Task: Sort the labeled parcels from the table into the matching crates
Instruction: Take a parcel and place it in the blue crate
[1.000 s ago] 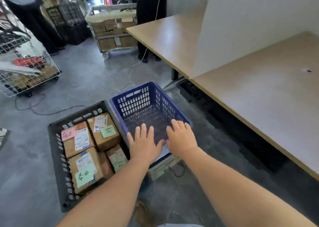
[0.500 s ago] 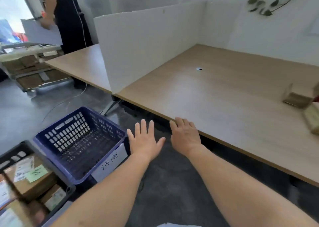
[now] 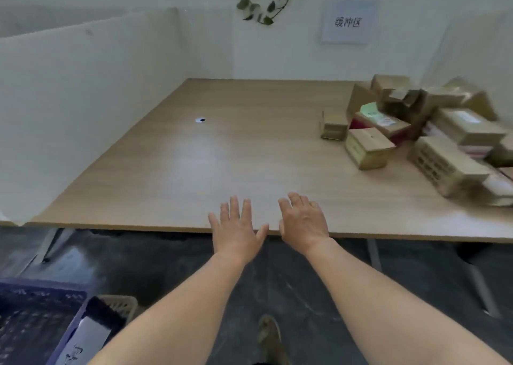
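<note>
Several brown cardboard parcels (image 3: 427, 131) lie in a loose pile at the right side of the wooden table (image 3: 222, 156); one small box (image 3: 367, 148) sits nearest the middle. My left hand (image 3: 236, 228) and my right hand (image 3: 304, 221) hover side by side over the table's front edge, fingers spread, holding nothing. Both hands are well left of the pile. The blue crate (image 3: 39, 309) with a white label stands on the floor at the lower left, partly cut off.
A white divider panel (image 3: 83, 100) walls off the table's left side. A white sign (image 3: 348, 23) and a hanging plant are on the back wall. Table legs (image 3: 374, 256) stand on the dark floor under the front edge. A foot (image 3: 270, 337) shows below.
My view has swung right and up from the floor crates to the table. Both empty hands moved from above the blue crate to over the table's front edge.
</note>
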`<state>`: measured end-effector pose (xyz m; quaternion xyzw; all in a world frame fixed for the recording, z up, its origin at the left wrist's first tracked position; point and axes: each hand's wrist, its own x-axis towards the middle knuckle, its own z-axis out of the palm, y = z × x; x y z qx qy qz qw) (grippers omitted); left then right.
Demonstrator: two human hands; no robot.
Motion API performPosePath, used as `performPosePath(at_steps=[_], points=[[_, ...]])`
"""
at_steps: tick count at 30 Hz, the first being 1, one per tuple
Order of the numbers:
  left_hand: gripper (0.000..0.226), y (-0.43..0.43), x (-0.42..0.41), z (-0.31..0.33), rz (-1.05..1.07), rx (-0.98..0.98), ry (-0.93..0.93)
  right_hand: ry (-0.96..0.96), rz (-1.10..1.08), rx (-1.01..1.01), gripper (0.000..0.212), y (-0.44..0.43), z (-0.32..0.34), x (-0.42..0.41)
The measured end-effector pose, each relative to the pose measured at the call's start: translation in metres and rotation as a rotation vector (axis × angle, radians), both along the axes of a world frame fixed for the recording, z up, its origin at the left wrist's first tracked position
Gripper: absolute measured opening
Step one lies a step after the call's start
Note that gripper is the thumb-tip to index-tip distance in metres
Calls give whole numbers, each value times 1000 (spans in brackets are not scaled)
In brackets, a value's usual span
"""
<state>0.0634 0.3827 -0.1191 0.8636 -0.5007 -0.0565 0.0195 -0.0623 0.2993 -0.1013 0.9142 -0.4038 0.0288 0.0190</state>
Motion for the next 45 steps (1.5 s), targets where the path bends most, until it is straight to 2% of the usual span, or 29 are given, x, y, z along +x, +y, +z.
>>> performPosePath(at_steps=[8,19,29,33,36,42,45], points=[[78,-118,-12,-4,-188,26,61,104,-214,-19,48,-94,-2,-26],[78,-253,63,-3,-209,-30,103,144,-211,-70,39,-219,18,54],[77,-313,69,-3,-333,-73,154,171,-302,-121,43,-264,21,49],[78,-323,69,-6,-330,-84,164,144,-361,-70,67,-275,14,41],[78,-326,69,-8,-319,-56,149,145,-380,-42,74,-281,6,35],[78,-330,66,-10,-271,-9,123,162,-339,-7,72,-300,-6,26],[76,-340,61,-9,-247,35,91,161,-303,-25,60,-319,-7,19]])
